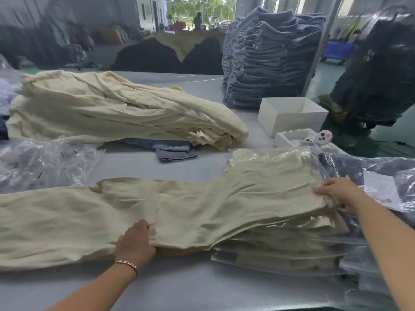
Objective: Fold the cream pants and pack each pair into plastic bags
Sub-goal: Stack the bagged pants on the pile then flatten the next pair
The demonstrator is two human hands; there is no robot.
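I had the cream pants point(134, 212) spread flat, their right end lying on the stack of bagged pants point(280, 248). My left hand point(134, 241) pinched the near edge left of that stack; my right hand point(339, 191) gripped the end above it. Risk, in my judgement: slick bags could slide under the fold, skewing it.

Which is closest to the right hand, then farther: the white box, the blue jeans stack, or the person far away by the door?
From the right hand:
1. White box, on the table just behind.
2. Jeans stack, behind the box.
3. Person, far back at the doorway.
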